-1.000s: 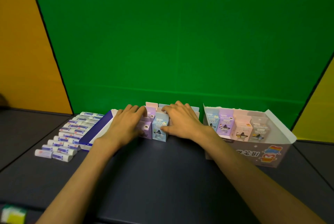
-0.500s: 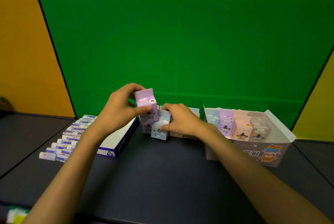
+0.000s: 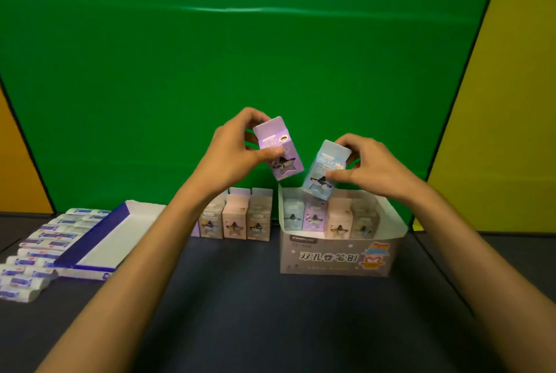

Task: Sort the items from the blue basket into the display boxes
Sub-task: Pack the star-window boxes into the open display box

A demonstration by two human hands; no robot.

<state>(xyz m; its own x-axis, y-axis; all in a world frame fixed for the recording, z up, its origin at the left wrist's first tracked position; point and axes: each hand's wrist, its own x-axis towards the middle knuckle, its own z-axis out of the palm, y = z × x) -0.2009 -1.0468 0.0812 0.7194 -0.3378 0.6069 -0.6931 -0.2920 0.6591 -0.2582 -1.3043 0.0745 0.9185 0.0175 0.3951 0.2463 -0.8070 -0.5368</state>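
**Two cartons lifted toward the display box**

Both cartons are now raised well above the table, where half a second ago the blue one was only just being tipped up from its row. Purple carton point(image 3: 278, 152) is pinched between thumb and fingers of the left hand point(image 3: 233, 159), tilted. Blue carton point(image 3: 325, 169) is pinched likewise by the right hand point(image 3: 371, 168), its lower end held just over the grey display box point(image 3: 337, 257), where four cartons are already stood. Three cartons point(image 3: 236, 219) are left standing on the table. White-and-blue tubes point(image 3: 45, 248) are laid beside the blue-edged tray point(image 3: 90, 245). Placement is judged imminent; no blue basket is seen.
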